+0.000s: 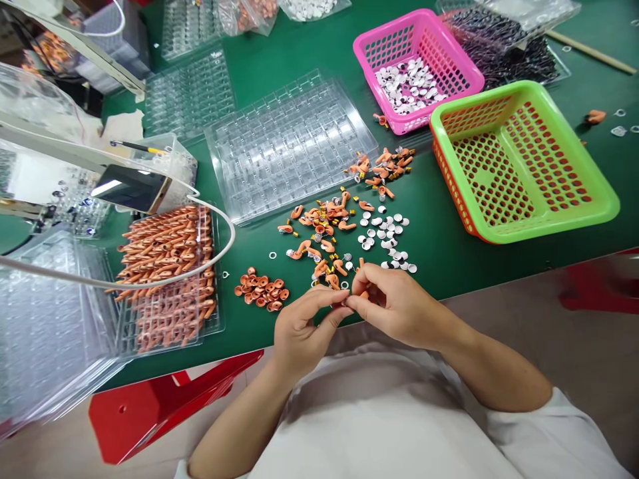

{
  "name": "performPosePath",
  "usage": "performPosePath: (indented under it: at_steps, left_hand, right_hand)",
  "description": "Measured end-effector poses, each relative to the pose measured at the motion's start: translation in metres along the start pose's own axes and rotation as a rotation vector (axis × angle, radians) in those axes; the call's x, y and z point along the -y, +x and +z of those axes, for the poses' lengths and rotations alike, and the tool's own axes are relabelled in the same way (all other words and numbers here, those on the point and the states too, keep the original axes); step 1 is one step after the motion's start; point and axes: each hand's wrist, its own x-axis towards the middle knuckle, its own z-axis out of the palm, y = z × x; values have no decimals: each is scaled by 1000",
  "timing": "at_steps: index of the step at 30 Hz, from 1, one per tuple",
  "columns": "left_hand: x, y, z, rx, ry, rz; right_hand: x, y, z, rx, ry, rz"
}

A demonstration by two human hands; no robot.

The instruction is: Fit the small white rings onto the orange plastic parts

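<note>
At the table's front edge my two hands meet, fingertips nearly touching. My right hand [394, 303] is closed on an orange earbud shell [365, 294], mostly covered by the fingers. My left hand [307, 326] pinches thumb and forefinger together at the shell's end; what lies between them is too small and hidden to name. Just beyond the hands is a loose pile of orange earbud shells [327, 219] with yellow tabs. Round white and black discs [387, 229] lie right of it, and small orange cups [262, 291] to the left.
Clear plastic trays [294, 140] lie behind the piles. Stacked trays with orange stems [164, 266] stand left, under a white cable [232, 233] and near a phone [132, 186]. A pink basket [367, 60] holds discs; a green basket [594, 226] sits right. Red stools [134, 412] flank below.
</note>
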Motion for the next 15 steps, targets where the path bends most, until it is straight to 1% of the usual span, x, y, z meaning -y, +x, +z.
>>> performPosePath:
  at_steps: [3, 6, 9, 12, 15]
  left_hand:
    - [-2, -3, -2, 11, -96, -82]
    - [-3, -4, -2, 14, -132, -89]
    - [-3, -5, 1, -18, -134, -101]
    - [-4, -4, 2, -48, -115, -148]
    - [-8, -2, 0, -10, -80, -223]
  right_hand:
    - [0, -2, 0, 9, 48, -9]
    - [-1, -4, 4, -2, 63, -32]
    - [-3, -3, 9, -34, 56, -41]
    - [-5, -2, 11, -54, 31, -33]
    - [-5, 0, 11, -38, 24, -13]
